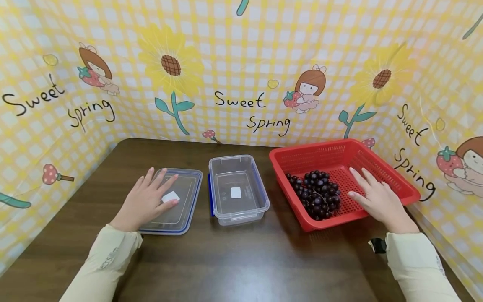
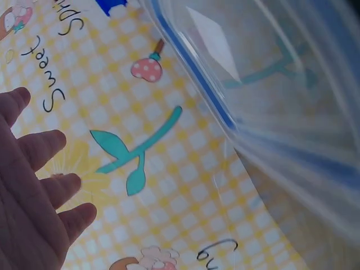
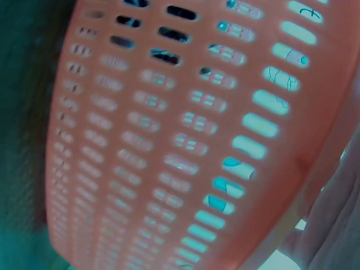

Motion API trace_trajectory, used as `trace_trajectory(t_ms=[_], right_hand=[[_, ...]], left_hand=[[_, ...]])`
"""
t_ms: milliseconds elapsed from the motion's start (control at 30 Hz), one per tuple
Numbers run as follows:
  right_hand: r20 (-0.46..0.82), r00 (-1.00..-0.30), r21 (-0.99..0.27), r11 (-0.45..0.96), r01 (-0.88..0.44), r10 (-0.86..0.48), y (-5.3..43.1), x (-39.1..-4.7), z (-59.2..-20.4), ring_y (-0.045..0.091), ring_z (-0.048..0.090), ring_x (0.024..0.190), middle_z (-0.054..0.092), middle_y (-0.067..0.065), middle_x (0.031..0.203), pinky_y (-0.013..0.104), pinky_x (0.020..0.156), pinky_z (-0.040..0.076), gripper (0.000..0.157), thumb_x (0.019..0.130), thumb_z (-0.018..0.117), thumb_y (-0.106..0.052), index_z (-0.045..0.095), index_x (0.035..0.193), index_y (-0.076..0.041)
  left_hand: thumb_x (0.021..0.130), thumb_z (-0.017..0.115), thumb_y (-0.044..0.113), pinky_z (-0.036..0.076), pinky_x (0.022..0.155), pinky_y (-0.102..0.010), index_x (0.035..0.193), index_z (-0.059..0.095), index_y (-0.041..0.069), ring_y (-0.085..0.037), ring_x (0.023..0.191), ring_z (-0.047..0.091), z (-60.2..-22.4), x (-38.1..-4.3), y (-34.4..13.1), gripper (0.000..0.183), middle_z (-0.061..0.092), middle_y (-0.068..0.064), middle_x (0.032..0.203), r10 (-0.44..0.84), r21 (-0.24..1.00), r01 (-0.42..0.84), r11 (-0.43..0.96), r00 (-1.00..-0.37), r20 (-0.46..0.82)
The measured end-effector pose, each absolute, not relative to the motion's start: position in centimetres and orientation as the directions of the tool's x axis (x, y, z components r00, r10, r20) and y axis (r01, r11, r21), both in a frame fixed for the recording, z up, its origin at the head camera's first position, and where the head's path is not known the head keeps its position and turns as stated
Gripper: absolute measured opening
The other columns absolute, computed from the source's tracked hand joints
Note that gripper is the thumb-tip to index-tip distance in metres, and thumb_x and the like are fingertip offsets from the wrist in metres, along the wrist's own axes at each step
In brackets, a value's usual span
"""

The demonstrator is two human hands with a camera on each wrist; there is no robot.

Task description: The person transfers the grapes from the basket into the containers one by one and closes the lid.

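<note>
My left hand (image 1: 145,200), fingers spread and straight, is over a clear plastic lid (image 1: 185,209) with a blue seal. In the left wrist view the fingers (image 2: 53,191) hold nothing, and the lid (image 2: 219,107) shows at the upper right. A clear food container (image 1: 235,197) stands uncovered beside the lid. A bunch of dark grapes (image 1: 317,195) lies in the left part of a red plastic basket (image 1: 392,178). Over the basket's near right rim is my right hand (image 1: 381,201), fingers extended and holding nothing; whether it touches the rim I cannot tell.
Everything stands on a dark brown wooden table (image 1: 226,260). A yellow checked cloth (image 1: 241,54) with printed flowers and words rises behind the table and along both sides. A blue side flap (image 1: 211,195) hangs on the container's left side.
</note>
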State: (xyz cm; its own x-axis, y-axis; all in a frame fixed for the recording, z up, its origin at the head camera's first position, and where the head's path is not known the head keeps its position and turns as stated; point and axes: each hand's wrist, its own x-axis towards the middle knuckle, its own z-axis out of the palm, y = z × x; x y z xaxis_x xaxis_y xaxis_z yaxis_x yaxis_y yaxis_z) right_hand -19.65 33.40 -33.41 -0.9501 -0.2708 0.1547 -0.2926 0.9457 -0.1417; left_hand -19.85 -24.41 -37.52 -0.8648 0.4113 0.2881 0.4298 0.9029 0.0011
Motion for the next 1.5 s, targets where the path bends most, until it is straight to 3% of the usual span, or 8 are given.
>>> trace_trajectory(t_ms=[433,733,1000,1167,1267,1300,1400,1500], right_hand=[[0.015,-0.980,-0.335,0.923,-0.190,-0.196,32.5,-21.0,-32.5,0.063,0.025,0.126,-0.005,0.033,0.153,0.074,0.091,0.029,0.080,0.099,0.038,-0.053,0.001,0.154,-0.008],[-0.162,-0.967,-0.459,0.883,-0.103,-0.197,32.4,-22.2,-30.8,0.058,0.009,0.134,-0.001,0.038,0.151,0.073,0.098,0.019,0.093,0.095,0.048,-0.055,-0.003,0.152,-0.003],[-0.095,-0.970,-0.529,0.837,-0.141,-0.223,31.8,-23.8,-29.6,0.057,0.023,0.131,0.012,0.037,0.150,0.069,0.099,0.024,0.090,0.095,0.056,-0.042,0.001,0.152,0.000],[-0.157,-0.953,-0.550,0.825,-0.134,-0.259,31.8,-24.4,-29.3,0.055,0.026,0.130,0.015,0.040,0.148,0.067,0.098,0.031,0.091,0.093,0.060,-0.038,0.003,0.151,0.004],[-0.253,-0.927,-0.594,0.801,-0.076,-0.276,32.0,-24.7,-29.1,0.036,0.057,0.089,0.015,0.041,0.146,0.049,0.080,0.049,0.093,0.092,0.063,-0.035,0.003,0.151,0.003],[-0.288,-0.916,-0.604,0.795,-0.052,-0.279,32.1,-24.8,-29.1,0.029,0.054,0.073,0.015,0.041,0.147,0.043,0.072,0.049,0.093,0.092,0.063,-0.035,0.003,0.152,0.002],[-0.381,-0.879,-0.619,0.785,0.011,-0.288,32.5,-25.2,-28.9,0.023,0.054,0.066,0.013,0.042,0.146,0.035,0.063,0.048,0.093,0.092,0.063,-0.034,0.001,0.152,0.001],[-0.431,-0.847,-0.616,0.787,0.026,-0.310,32.6,-25.8,-28.8,0.046,0.055,0.108,0.009,0.041,0.147,0.049,0.077,0.052,0.092,0.094,0.062,-0.033,-0.001,0.151,0.001]], left_hand=[[0.095,0.048,0.052,0.023,0.106,-0.063,0.146,0.039,0.006,-0.050,0.138,0.018,-38.2,-21.7,-19.7,0.069,0.032,-0.025,0.149,0.483,0.081,0.505,0.859,-0.853,0.198],[0.095,0.045,0.056,0.024,0.106,-0.061,0.147,0.040,0.009,-0.049,0.137,0.022,-37.0,-21.9,-17.5,0.070,0.034,-0.024,0.149,0.502,0.085,0.517,0.852,-0.852,0.151],[0.093,0.042,0.062,0.027,0.104,-0.064,0.148,0.038,0.017,-0.048,0.136,0.026,-36.5,-22.2,-16.2,0.071,0.034,-0.020,0.150,0.420,-0.003,0.421,0.907,-0.905,0.065],[0.092,0.042,0.065,0.029,0.103,-0.063,0.150,0.034,0.015,-0.048,0.135,0.028,-36.3,-22.5,-15.7,0.077,0.031,-0.015,0.153,0.418,-0.019,0.419,0.908,-0.908,-0.031],[0.092,0.042,0.064,0.028,0.103,-0.063,0.150,0.033,0.013,-0.047,0.136,0.027,-36.2,-22.7,-15.5,0.078,0.030,-0.014,0.153,0.431,-0.009,0.433,0.902,-0.899,-0.075],[0.092,0.042,0.064,0.028,0.103,-0.063,0.150,0.033,0.013,-0.047,0.136,0.026,-36.2,-22.8,-15.4,0.079,0.030,-0.014,0.154,0.436,-0.005,0.438,0.899,-0.896,-0.083],[0.091,0.043,0.064,0.026,0.104,-0.063,0.151,0.032,0.012,-0.047,0.137,0.025,-36.2,-23.1,-15.4,0.080,0.030,-0.014,0.154,0.442,0.017,0.443,0.896,-0.891,-0.104],[0.090,0.045,0.065,0.024,0.105,-0.064,0.151,0.030,0.012,-0.046,0.138,0.022,-36.3,-23.3,-15.5,0.083,0.028,-0.014,0.154,0.441,0.046,0.439,0.897,-0.887,-0.137]])
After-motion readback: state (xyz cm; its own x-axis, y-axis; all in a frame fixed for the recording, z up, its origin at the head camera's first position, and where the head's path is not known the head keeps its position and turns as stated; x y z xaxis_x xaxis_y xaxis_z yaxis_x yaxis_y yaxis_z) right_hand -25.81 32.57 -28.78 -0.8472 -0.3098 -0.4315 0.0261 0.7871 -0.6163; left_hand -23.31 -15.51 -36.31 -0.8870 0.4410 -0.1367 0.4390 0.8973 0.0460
